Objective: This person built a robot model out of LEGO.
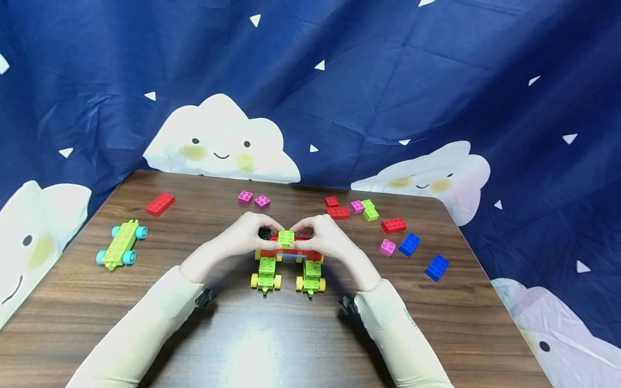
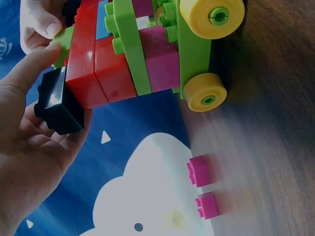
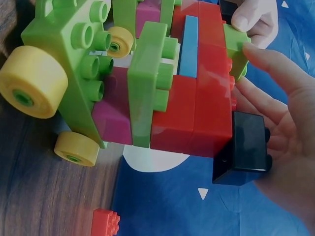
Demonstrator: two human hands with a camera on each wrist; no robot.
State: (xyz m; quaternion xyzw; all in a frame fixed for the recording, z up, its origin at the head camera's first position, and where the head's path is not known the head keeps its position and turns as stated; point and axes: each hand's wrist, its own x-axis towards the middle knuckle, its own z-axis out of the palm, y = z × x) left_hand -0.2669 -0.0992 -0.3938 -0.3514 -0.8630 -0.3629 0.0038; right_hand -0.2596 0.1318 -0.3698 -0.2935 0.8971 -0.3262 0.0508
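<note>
A toy vehicle of building bricks stands mid-table. Its two lime wheeled bases [image 1: 266, 280] have yellow wheels [image 2: 211, 19]; magenta bricks [image 2: 160, 59], lime plates, red bricks [image 3: 214, 98] and a blue strip [image 3: 189, 46] are stacked above. A small lime-green brick [image 1: 286, 238] sits at the middle of the top. My left hand [image 1: 248, 234] grips its left side between thumb and fingers, and my right hand [image 1: 321, 237] grips its right side likewise. Beneath each palm a black brick [image 2: 61, 103] is at an end of the red layer; the right one [image 3: 241, 147] shows its studs toward the palm.
At left stand a lime wheeled base [image 1: 121, 243] with blue wheels and a red brick [image 1: 160, 203]. Two magenta bricks [image 1: 262, 201] lie at the back. Rightward are red bricks [image 1: 394, 224], pink bricks [image 1: 387, 247], lime bricks [image 1: 370, 211] and two blue bricks [image 1: 409, 244].
</note>
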